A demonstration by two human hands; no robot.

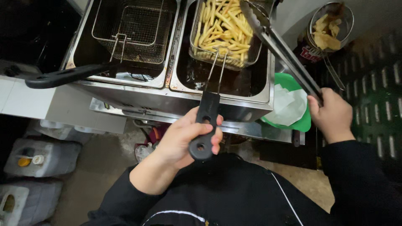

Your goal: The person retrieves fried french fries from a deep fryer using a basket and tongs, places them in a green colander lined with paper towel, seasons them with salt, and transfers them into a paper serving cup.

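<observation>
— Well, see how the left hand (188,136) is wrapped around the black handle (205,125) of the fry basket (224,35)? Fingers curled shut over it, thumb across the top.

— Yes. And the basket itself sits in the right-hand well of the double fryer (167,98), propped above the dark oil, full of pale fries (222,23).

— That's the place to hold it, I'd say. The wire mesh and the two thin rods running up from it will be hot and greasy; the plastic grip stays cool. It looks stiff enough, but the load hangs far out from the hand, so it should feel front-heavy.

— What about the other hand?

— The right hand (333,115) is closed around the back end of long metal tongs (278,46). Their tips reach over the far corner of the basket, lying close together; I can't tell whether they pinch a fry.

— Slippery things, those?

— Likely, with oil about. The fries would be soft and easy to snap, so a light squeeze suits them.

— And the left well?

— An empty basket (134,29) rests there, its long black handle (67,76) sticking out to the left. Beside the fryer there's a green tray (303,121) lined with white paper, and a small wire strainer (331,25) holding a few fried pieces.
</observation>
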